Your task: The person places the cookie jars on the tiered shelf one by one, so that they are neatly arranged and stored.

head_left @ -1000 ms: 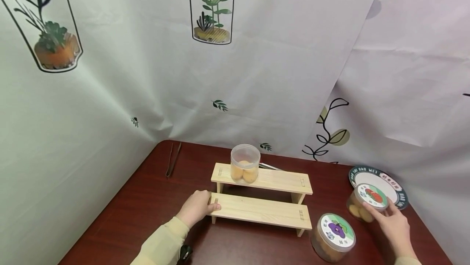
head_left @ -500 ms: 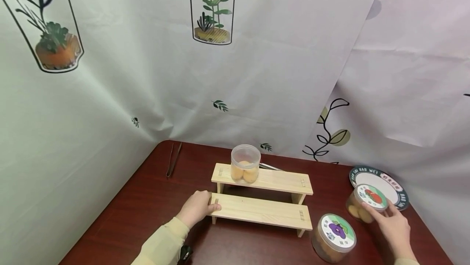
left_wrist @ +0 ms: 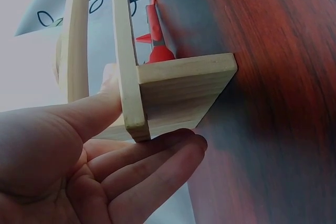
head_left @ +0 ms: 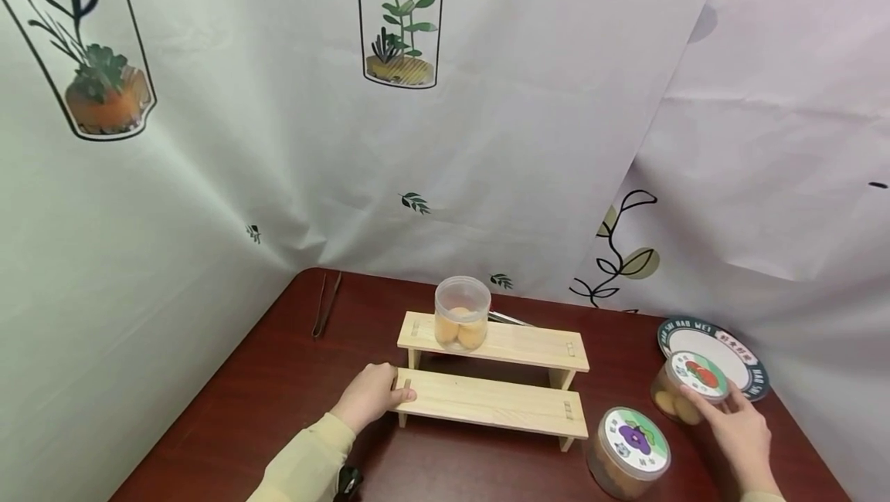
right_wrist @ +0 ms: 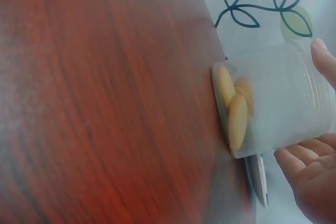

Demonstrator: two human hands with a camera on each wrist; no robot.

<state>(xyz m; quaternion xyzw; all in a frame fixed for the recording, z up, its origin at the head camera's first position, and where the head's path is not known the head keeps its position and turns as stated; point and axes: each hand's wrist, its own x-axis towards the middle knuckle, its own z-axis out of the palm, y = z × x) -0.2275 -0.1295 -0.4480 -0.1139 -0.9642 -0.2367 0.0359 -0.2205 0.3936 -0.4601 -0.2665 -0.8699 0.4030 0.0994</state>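
Note:
My left hand (head_left: 371, 394) grips the left end of the lower board of a two-tier wooden shelf (head_left: 494, 401). In the left wrist view its thumb lies on the board's top face and the fingers reach by the shelf's leg (left_wrist: 184, 90). My right hand (head_left: 742, 436) holds a clear jar (head_left: 677, 401) at its upper part, near the tomato-printed lid (head_left: 698, 374). Several yellow oval pieces (right_wrist: 238, 121) lie at the bottom of that jar, which stands upright. Beside it, nearer me, is a second lidded jar (head_left: 626, 459) with a purple vegetable on its lid.
A lidless jar (head_left: 462, 313) with yellow round pieces stands on the upper board. Metal tongs (head_left: 327, 305) lie at the back left. Another metal utensil (head_left: 510, 319) shows behind the shelf. A plate (head_left: 754, 378) with a dark green rim sits beyond the tomato jar. Printed cloth (head_left: 514, 139) backs the table.
The head view has shifted very slightly. Both hands keep their hold, and the shelf and jars stay in place.

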